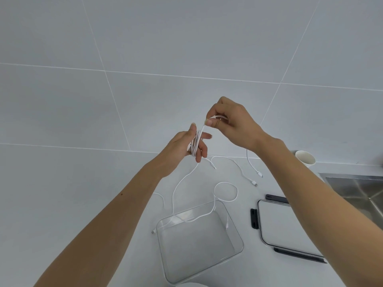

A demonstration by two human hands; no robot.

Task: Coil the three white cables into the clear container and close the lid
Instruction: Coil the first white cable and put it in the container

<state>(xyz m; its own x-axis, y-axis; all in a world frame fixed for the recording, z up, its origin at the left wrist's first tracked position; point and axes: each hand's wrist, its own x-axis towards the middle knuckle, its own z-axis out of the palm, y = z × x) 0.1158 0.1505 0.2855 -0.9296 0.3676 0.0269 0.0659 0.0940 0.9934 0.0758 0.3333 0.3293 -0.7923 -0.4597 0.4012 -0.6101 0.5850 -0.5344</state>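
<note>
A white worktop seen from above, with a clear container open near the bottom edge and both bare arms reaching out over it. Above and beyond the container, slightly to its left, the left hand is raised with its fingers fairly straight and a little spread, serving as a form. A white cable is wound round them in several turns. Directly beyond the container and higher, the right hand pinches the running part of that cable between thumb and forefinger, its other fingers curled in. From the coil a tail hangs down to the container and drapes over its far rim. More loose cable lies on the worktop just beyond the container and to its right, one part in a loop, with plug ends showing; which strand belongs to which cable cannot be told. The container holds no finished coil. Just right of the container the lid lies flat, dark clips around its edge. Farther right and beyond are a white cup and a steel sink. This looks like the winding of the first cable, early in the task. The next move likely calls for the right hand to carry the strand round the left fingers again, keeping it lightly taut so the turns stay together.
</note>
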